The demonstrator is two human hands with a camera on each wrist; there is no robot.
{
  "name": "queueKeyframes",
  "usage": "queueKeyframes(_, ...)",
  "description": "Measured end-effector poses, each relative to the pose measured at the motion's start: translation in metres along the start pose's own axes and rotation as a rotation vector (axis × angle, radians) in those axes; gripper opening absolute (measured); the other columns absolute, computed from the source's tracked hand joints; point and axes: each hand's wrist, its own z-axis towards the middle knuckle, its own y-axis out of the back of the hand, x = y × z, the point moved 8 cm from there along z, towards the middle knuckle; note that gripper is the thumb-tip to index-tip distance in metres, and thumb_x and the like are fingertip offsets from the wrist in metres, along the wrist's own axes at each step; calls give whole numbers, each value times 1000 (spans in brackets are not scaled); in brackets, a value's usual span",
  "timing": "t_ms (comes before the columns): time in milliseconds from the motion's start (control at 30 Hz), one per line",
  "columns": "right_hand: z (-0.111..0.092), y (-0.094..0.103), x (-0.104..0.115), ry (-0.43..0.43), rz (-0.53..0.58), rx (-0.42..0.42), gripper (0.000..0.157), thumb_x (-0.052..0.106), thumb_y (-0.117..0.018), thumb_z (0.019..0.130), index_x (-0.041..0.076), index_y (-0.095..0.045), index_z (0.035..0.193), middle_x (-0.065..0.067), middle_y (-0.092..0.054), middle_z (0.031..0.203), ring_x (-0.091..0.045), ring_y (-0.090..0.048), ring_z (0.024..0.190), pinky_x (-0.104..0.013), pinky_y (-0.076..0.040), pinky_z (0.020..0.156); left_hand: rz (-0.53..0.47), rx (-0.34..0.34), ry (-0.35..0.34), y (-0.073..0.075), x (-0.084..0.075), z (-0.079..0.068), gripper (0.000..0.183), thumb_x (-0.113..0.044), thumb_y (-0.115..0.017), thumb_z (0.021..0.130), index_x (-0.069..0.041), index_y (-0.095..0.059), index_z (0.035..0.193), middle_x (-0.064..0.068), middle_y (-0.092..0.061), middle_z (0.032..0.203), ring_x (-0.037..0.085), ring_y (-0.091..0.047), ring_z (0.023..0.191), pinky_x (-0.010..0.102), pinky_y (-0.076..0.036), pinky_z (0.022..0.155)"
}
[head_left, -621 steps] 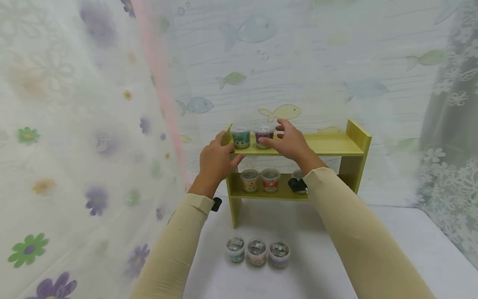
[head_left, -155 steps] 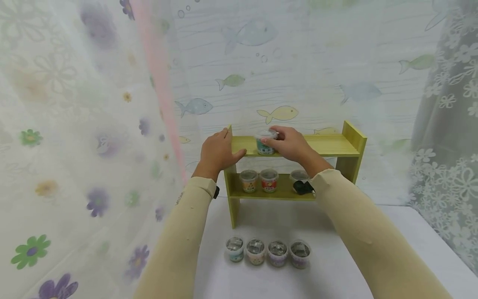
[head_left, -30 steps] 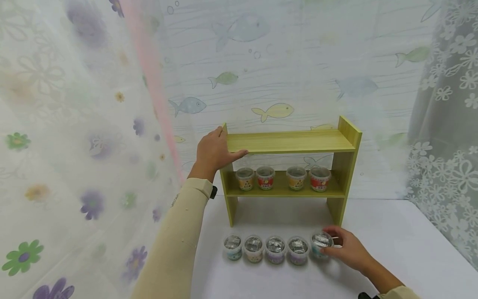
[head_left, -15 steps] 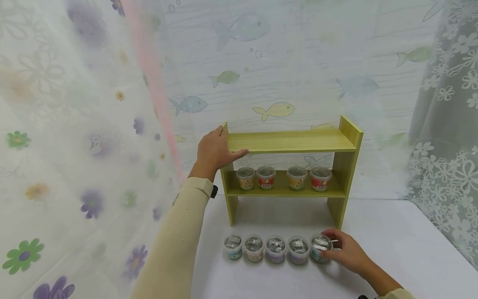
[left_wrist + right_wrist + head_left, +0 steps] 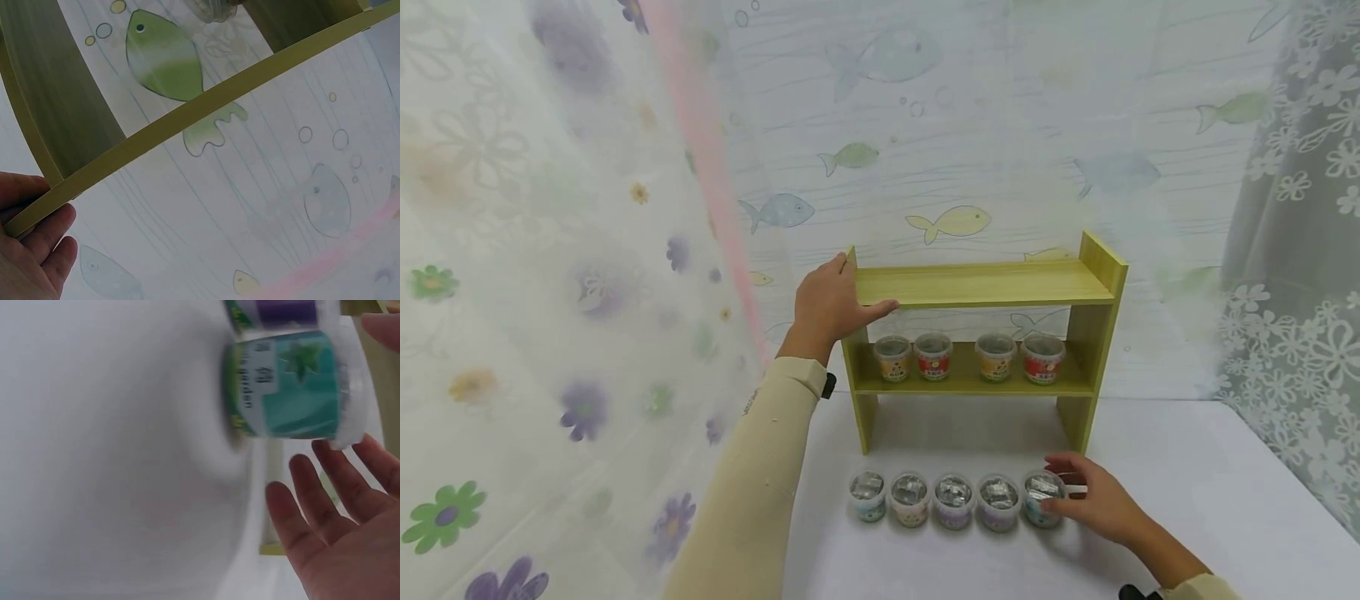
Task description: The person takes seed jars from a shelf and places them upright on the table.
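Observation:
In the head view, my left hand (image 5: 826, 307) grips the left side panel of a small yellow-green wooden shelf (image 5: 985, 285), thumb along the top board's front edge. The left wrist view has those fingers (image 5: 55, 240) around the shelf's board edge (image 5: 134, 147). Down on the table, my right hand (image 5: 1099, 502) is beside a teal-labelled plastic tub (image 5: 1043, 500) with a clear lid, the last in a row. Seen from the right wrist, the tub's label (image 5: 300, 387) bears a green leaf, and my fingers (image 5: 312, 506) are extended and spread close to its lid.
Left of the teal tub stand several more lidded tubs, among them a purple one (image 5: 998, 504) and a light blue one (image 5: 868, 498). The middle board carries orange tubs (image 5: 892, 360) and red tubs (image 5: 1042, 360). Fish-print curtain (image 5: 955, 150) hangs behind the white table (image 5: 925, 567).
The teal and purple tubs formerly on the top board now stand in the table row. Over the last second, my right fingers have loosened from the teal tub; my left hand stays on the shelf.

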Motion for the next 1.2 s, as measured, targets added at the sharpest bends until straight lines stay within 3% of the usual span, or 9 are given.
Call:
queueKeyframes(100,3,8,7,2,-51,-41,63,30,-85,86,3,-57,136,-19,-66,131,-38,-65,119,-46,-59,90,-1,3,-1,0,1,-1,117,-91,-51,81,1,-45,154,15,-44,161,33,-54,139,46,-49,110)
queueKeyframes(467,14,33,35,61,-109,-167,51,29,-84,88,8,-63,129,-16,-69,127,-34,-67,116,-42,-59,90,3,1,-2,-2,2,-2,118,-92,-49,81,0,-46,153,14,-45,161,32,-55,138,46,-49,110)
queueKeyframes(633,21,48,48,73,-131,-243,50,29,-84,89,7,-64,129,-14,-69,125,-15,-65,110,-41,-59,91,-4,3,0,0,0,-2,118,-90,-51,81,1,-43,155,15,-44,161,32,-54,138,45,-48,112)
queueKeyframes(767,25,61,57,88,-148,-316,50,28,-84,89,6,-63,130,-13,-69,124,-2,-61,107,-26,-57,90,-12,-9,-3,2,-1,-3,117,-89,-53,82,1,-43,155,14,-45,161,32,-55,138,45,-48,112)
queueKeyframes(900,29,71,64,95,-144,-378,53,27,-83,90,4,-60,132,-15,-68,127,-16,-63,114,-6,-47,87,-16,-16,-6,2,-1,-2,117,-89,-53,81,1,-44,155,14,-46,160,32,-56,137,45,-49,110)
queueKeyframes(967,31,74,67,95,-133,-401,55,26,-82,90,2,-58,134,-17,-66,129,-29,-63,118,-2,-44,86,-16,-14,-4,2,-1,-2,117,-90,-53,81,1,-43,155,14,-46,160,32,-56,137,45,-49,110)
queueKeyframes(1067,34,78,69,87,-120,-423,61,26,-82,90,0,-55,137,-20,-63,133,-37,-60,123,-12,-52,93,-16,-12,-1,1,0,-2,117,-90,-53,81,1,-43,155,14,-46,160,32,-56,137,45,-49,110)
queueKeyframes(1200,39,81,72,60,-123,-432,71,29,-82,90,-3,-47,143,-22,-57,142,-39,-57,130,-43,-51,104,-12,-14,0,1,0,-2,117,-90,-53,81,1,-44,154,14,-46,160,33,-56,136,45,-50,109)
